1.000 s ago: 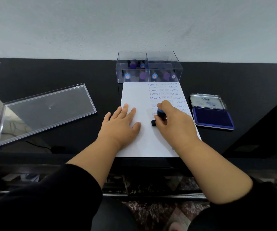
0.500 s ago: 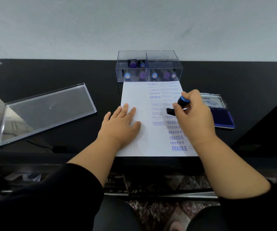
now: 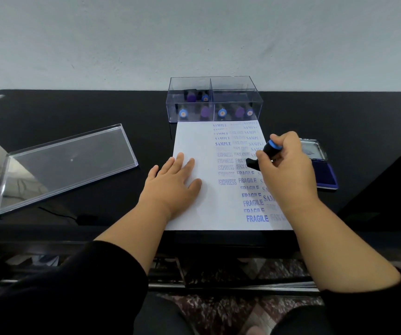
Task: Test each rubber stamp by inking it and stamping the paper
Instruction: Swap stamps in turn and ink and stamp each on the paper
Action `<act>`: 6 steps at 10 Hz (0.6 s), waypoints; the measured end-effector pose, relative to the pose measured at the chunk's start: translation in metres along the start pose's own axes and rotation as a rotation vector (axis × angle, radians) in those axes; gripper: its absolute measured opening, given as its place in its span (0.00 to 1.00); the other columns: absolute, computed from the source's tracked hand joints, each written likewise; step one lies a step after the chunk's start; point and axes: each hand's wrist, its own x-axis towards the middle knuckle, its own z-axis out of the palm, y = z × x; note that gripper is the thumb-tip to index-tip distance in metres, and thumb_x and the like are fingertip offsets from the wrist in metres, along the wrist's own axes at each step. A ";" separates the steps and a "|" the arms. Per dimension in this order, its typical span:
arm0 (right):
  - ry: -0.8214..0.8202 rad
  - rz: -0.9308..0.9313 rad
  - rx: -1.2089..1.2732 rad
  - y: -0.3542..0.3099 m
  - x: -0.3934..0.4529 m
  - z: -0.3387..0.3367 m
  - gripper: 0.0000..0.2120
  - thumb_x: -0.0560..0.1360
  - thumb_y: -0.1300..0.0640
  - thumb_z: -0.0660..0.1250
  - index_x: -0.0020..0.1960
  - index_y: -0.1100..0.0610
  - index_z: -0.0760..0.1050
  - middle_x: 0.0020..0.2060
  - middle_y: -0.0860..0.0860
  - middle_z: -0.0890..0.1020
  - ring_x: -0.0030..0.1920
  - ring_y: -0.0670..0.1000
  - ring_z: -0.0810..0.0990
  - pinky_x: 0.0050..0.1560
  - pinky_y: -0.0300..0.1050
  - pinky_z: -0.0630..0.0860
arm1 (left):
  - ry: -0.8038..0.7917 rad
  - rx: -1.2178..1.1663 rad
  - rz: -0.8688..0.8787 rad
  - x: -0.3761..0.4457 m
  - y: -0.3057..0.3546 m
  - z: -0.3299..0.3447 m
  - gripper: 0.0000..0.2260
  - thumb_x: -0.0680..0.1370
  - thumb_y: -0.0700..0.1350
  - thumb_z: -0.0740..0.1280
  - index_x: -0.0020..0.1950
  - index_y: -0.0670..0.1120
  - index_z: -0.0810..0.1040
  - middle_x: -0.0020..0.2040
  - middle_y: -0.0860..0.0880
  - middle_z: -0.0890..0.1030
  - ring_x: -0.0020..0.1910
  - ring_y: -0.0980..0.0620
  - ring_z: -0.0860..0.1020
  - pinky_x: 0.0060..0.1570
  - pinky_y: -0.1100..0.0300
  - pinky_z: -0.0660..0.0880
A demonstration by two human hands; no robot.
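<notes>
A white paper (image 3: 194, 141) lies on the black desk, its right half filled with blue prints reading SAMPLE, FAX OUT, EXPRESS and FRAGILE. My left hand (image 3: 172, 184) rests flat on the paper's left part. My right hand (image 3: 284, 170) grips a black rubber stamp with a blue cap (image 3: 268, 149), tilted and lifted above the paper's right side. The open ink pad (image 3: 325, 172) with its dark blue surface lies right of the paper, partly hidden by my right hand.
A clear divided box (image 3: 215, 100) holding several blue- and purple-capped stamps stands at the paper's far edge. Its clear lid (image 3: 61, 165) lies on the desk to the left. The desk's front edge (image 3: 122, 235) runs below the paper.
My right hand lifted the stamp off the paper's middle and carried it to the right, toward the ink pad, uncovering the printed rows. The left hand stayed put.
</notes>
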 end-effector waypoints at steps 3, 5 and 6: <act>-0.012 0.001 -0.009 -0.003 0.001 0.003 0.13 0.76 0.55 0.66 0.59 0.52 0.68 0.42 0.44 0.76 0.39 0.48 0.76 0.34 0.36 0.67 | -0.001 -0.007 -0.006 -0.001 0.001 0.000 0.25 0.82 0.57 0.47 0.78 0.57 0.47 0.78 0.56 0.42 0.76 0.58 0.41 0.73 0.55 0.37; -0.029 0.019 -0.010 -0.003 0.000 0.003 0.13 0.76 0.54 0.66 0.59 0.52 0.68 0.40 0.45 0.76 0.41 0.49 0.76 0.32 0.37 0.67 | -0.002 0.004 -0.007 -0.002 0.002 -0.001 0.25 0.82 0.57 0.47 0.78 0.56 0.46 0.78 0.55 0.41 0.76 0.58 0.41 0.73 0.55 0.37; -0.043 0.048 0.007 -0.005 0.000 0.003 0.17 0.76 0.54 0.66 0.62 0.49 0.67 0.42 0.46 0.77 0.43 0.50 0.77 0.35 0.42 0.69 | -0.012 0.013 -0.010 -0.002 0.002 -0.001 0.25 0.82 0.57 0.47 0.78 0.56 0.45 0.78 0.55 0.40 0.76 0.57 0.40 0.73 0.55 0.37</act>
